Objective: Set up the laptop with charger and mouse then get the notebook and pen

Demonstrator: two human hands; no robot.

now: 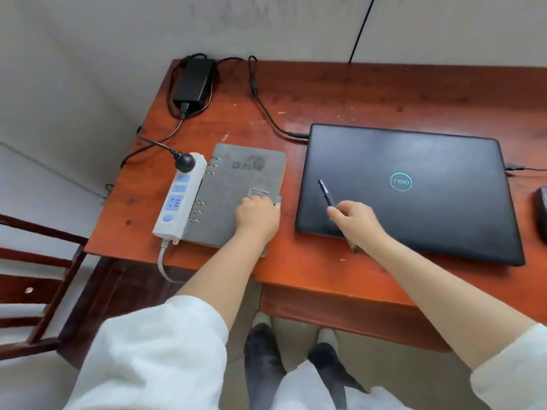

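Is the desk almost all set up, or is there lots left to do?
Nearly done. The charger is plugged into the power strip and its cable reaches the closed laptop. Something dark at the right edge may be the mouse. The right hand holds the pen; the left hand rests on the notebook.

Single head view only, so you've got no second camera to share anything with. It sits on your head, looking forward and steeply down over a red-brown desk (370, 96) that fills the middle of the frame, the wall beyond it along the top. Wide-angle: the desk edges bow, and your own sleeves and feet show at the bottom. Close range, with both forearms running up from the lower edge to the left hand (257, 213) and right hand (356, 220) near centre. A chair (35, 279) shows at the left edge; the desk's right side is cut off.
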